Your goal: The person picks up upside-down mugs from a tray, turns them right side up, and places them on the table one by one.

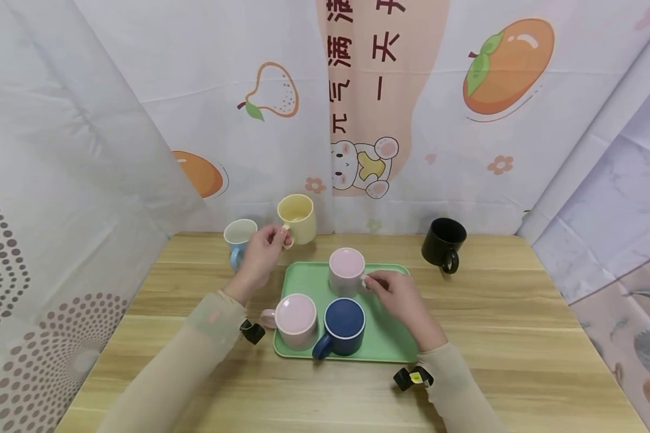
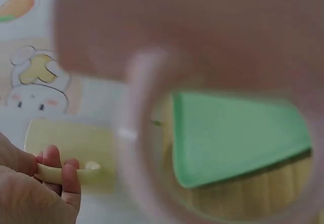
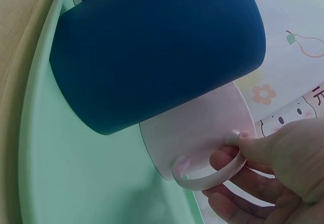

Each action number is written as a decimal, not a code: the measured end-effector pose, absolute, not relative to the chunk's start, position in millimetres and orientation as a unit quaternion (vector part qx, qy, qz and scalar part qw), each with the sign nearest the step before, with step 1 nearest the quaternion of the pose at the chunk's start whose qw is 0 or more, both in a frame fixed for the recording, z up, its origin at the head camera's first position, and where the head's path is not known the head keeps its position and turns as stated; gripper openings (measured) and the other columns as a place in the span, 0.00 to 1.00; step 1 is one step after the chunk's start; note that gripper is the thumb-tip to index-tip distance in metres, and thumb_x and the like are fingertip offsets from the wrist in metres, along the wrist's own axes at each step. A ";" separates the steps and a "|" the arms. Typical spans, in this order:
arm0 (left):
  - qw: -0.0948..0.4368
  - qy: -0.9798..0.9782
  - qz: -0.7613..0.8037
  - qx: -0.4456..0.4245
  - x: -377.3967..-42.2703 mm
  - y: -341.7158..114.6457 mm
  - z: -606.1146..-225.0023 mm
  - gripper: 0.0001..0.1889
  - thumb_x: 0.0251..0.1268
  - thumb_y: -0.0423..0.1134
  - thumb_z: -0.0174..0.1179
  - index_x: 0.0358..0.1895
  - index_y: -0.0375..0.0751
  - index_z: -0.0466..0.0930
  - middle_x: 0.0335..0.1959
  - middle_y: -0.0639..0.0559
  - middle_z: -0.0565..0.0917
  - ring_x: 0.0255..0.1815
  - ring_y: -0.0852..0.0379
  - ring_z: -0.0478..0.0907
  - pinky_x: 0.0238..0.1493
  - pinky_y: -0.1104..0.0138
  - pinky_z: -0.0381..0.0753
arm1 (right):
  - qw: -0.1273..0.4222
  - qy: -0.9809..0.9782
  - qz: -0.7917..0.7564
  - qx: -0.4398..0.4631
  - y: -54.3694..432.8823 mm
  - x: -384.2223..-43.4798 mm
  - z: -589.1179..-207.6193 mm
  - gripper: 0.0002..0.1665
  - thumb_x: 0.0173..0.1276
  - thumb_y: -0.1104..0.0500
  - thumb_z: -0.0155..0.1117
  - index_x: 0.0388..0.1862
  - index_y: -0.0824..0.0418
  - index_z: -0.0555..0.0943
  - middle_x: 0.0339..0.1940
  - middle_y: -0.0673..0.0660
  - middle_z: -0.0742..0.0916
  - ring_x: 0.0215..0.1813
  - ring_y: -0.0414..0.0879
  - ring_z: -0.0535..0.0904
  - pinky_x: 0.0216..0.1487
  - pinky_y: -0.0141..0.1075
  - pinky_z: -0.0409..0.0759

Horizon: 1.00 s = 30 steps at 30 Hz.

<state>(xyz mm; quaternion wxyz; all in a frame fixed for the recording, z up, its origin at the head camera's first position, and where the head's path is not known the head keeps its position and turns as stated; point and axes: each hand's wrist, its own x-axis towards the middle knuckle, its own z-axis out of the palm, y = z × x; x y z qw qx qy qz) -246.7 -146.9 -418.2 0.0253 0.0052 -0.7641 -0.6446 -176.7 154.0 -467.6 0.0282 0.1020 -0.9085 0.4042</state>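
My left hand (image 1: 263,252) grips the handle of a yellow mug (image 1: 301,225) behind the green tray (image 1: 387,343); the left wrist view shows its fingers hooked through that handle (image 2: 55,174). My right hand (image 1: 398,294) pinches the handle of a pink mug (image 1: 346,273) at the tray's back, its fingers curled round the loop in the right wrist view. A second pink mug (image 1: 297,325) stands at the tray's front left, its handle pointing left. Beside it is a dark blue mug (image 1: 345,328), handle toward the front left.
A white and light blue mug (image 1: 238,237) stands to the left of my left hand, close to it. At the back right is a black mug (image 1: 441,243) on the wooden table (image 1: 493,337). A printed curtain (image 1: 206,90) hangs right behind the table.
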 end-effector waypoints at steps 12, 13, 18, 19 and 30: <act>0.003 -0.797 -0.603 0.034 -254.5 -157.8 -454.8 0.12 0.88 0.35 0.54 0.52 0.28 0.84 0.43 0.42 0.86 0.48 0.50 0.81 0.48 0.70 0.81 | 0.005 -0.907 0.411 0.088 154.7 -176.4 -466.4 0.13 0.82 0.56 0.69 0.53 0.62 0.93 0.40 0.54 0.95 0.39 0.43 0.85 0.40 0.38 0.84; 0.002 -0.801 -0.597 0.035 -254.8 -158.5 -457.1 0.12 0.88 0.35 0.53 0.52 0.28 0.84 0.43 0.42 0.86 0.49 0.50 0.81 0.47 0.72 0.81 | 0.005 -0.906 0.413 0.089 154.7 -176.3 -466.4 0.13 0.82 0.56 0.69 0.53 0.62 0.93 0.40 0.54 0.94 0.39 0.43 0.85 0.40 0.38 0.84; 0.002 -0.808 -0.588 0.035 -253.7 -160.2 -463.7 0.12 0.88 0.34 0.53 0.51 0.28 0.84 0.45 0.41 0.86 0.50 0.49 0.81 0.49 0.71 0.81 | 0.004 -0.904 0.418 0.088 154.8 -176.4 -466.5 0.12 0.82 0.56 0.69 0.52 0.63 0.93 0.40 0.54 0.94 0.40 0.44 0.87 0.42 0.39 0.85; 0.002 -0.808 -0.588 0.033 -253.5 -160.5 -464.7 0.12 0.88 0.34 0.53 0.52 0.28 0.84 0.45 0.41 0.86 0.50 0.49 0.81 0.49 0.71 0.81 | 0.004 -0.904 0.419 0.088 154.9 -176.5 -466.6 0.12 0.82 0.56 0.69 0.52 0.63 0.93 0.40 0.54 0.94 0.40 0.44 0.87 0.42 0.39 0.85; -0.006 -0.803 -0.596 0.034 -251.2 -163.6 -469.2 0.12 0.88 0.33 0.53 0.51 0.28 0.84 0.46 0.41 0.86 0.51 0.50 0.81 0.49 0.73 0.81 | 0.004 -0.903 0.421 0.087 155.1 -177.6 -467.1 0.12 0.81 0.58 0.70 0.52 0.63 0.93 0.39 0.54 0.94 0.40 0.44 0.87 0.42 0.40 0.85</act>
